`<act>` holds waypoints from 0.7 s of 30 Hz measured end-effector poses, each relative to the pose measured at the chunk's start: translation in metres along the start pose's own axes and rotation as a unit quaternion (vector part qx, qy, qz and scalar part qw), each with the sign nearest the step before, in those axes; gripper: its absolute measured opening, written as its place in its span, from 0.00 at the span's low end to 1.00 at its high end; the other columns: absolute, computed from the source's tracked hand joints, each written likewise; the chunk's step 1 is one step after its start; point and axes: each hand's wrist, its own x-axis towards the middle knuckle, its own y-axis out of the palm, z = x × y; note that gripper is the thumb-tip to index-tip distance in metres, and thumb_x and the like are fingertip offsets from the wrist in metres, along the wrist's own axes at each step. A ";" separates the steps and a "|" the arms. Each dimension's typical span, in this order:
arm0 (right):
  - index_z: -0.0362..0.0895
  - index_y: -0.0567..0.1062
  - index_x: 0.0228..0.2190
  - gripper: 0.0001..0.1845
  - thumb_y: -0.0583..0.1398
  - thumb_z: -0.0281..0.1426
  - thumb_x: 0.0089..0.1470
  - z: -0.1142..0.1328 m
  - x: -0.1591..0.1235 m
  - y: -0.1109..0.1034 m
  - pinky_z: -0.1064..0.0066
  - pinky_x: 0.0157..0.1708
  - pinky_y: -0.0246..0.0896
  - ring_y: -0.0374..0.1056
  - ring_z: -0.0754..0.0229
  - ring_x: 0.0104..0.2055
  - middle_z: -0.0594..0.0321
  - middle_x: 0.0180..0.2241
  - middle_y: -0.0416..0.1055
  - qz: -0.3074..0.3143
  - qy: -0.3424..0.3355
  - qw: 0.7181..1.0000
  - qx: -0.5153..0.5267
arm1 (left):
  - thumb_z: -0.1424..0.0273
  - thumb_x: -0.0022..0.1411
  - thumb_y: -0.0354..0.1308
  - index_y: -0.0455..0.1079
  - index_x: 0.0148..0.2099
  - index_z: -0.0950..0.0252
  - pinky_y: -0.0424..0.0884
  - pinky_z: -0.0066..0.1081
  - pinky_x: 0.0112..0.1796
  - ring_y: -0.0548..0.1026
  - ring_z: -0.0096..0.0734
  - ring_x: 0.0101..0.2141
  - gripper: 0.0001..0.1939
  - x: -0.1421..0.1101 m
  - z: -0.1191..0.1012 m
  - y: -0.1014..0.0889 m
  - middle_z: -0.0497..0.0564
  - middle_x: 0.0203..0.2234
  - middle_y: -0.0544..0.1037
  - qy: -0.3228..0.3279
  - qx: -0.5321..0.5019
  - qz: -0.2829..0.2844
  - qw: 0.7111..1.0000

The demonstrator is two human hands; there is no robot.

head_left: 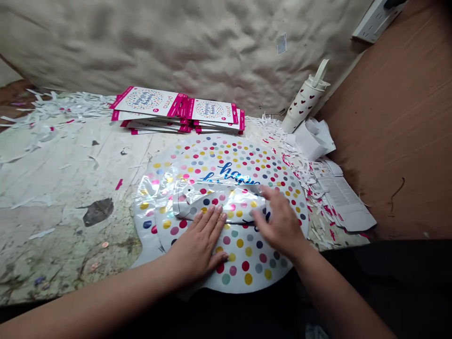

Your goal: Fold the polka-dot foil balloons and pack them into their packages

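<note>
A folded foil balloon (229,200), white with coloured dots, lies as a narrow strip on top of flat foil balloons (261,263) of the same pattern with blue "happy" lettering. My left hand (199,242) is spread flat, its fingertips on the near edge of the folded strip and its palm on the balloon beneath. At the strip's right end is my right hand (282,223), slightly blurred, thumb and fingers apart and bent around that end. Whether those fingertips press on the foil is hard to see.
Behind the balloons stand two stacks of pink-and-white balloon packets (151,102). At the back right, a white tumbler with hearts (305,103) leans near a paper roll (312,141). Shredded paper (60,110) lies back left and along the right, beside a flattened carton (344,195).
</note>
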 end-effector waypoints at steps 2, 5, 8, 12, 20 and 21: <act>0.39 0.61 0.55 0.27 0.53 0.25 0.52 0.004 -0.009 0.010 0.54 0.53 0.59 0.59 0.48 0.57 0.48 0.55 0.62 0.051 -0.163 0.980 -0.105 | 0.50 0.63 0.39 0.46 0.65 0.73 0.49 0.49 0.58 0.46 0.52 0.62 0.38 -0.002 0.001 -0.001 0.63 0.62 0.46 0.007 0.005 0.002 1.000; 0.32 0.67 0.50 0.24 0.51 0.17 0.50 0.000 -0.011 0.021 0.55 0.47 0.65 0.65 0.46 0.51 0.41 0.51 0.66 0.072 -0.200 0.952 -0.218 | 0.52 0.63 0.40 0.46 0.65 0.74 0.50 0.48 0.58 0.46 0.50 0.61 0.37 0.000 -0.002 -0.007 0.63 0.62 0.46 0.008 -0.002 0.015 1.000; 0.31 0.74 0.42 0.17 0.51 0.17 0.52 0.003 -0.015 0.015 0.55 0.42 0.68 0.72 0.47 0.42 0.42 0.41 0.74 -0.021 -0.244 0.937 -0.248 | 0.56 0.64 0.42 0.47 0.64 0.77 0.53 0.47 0.57 0.50 0.49 0.61 0.35 0.007 -0.004 -0.014 0.65 0.61 0.50 -0.019 -0.007 0.020 1.000; 0.40 0.73 0.44 0.16 0.57 0.22 0.53 0.014 -0.038 0.000 0.52 0.54 0.58 0.65 0.50 0.52 0.53 0.47 0.72 -0.130 -0.430 0.885 -0.119 | 0.74 0.60 0.46 0.54 0.61 0.80 0.56 0.43 0.56 0.55 0.48 0.59 0.27 0.017 0.002 -0.021 0.68 0.59 0.56 -0.054 0.013 0.032 0.998; 0.45 0.33 0.62 0.48 0.58 0.30 0.51 -0.042 -0.047 0.023 0.52 0.58 0.51 0.40 0.50 0.65 0.51 0.64 0.40 -0.049 -0.113 0.990 0.062 | 0.74 0.62 0.47 0.48 0.65 0.55 0.57 0.43 0.56 0.50 0.43 0.61 0.29 0.022 0.020 -0.012 0.55 0.62 0.52 0.115 -0.069 0.031 0.991; 0.46 0.36 0.62 0.45 0.57 0.28 0.52 -0.044 -0.044 0.024 0.51 0.59 0.48 0.40 0.51 0.65 0.52 0.64 0.43 -0.029 -0.172 0.983 0.056 | 0.74 0.62 0.48 0.48 0.65 0.57 0.56 0.46 0.56 0.49 0.46 0.61 0.30 0.023 0.018 -0.011 0.57 0.63 0.51 0.145 -0.064 0.037 0.987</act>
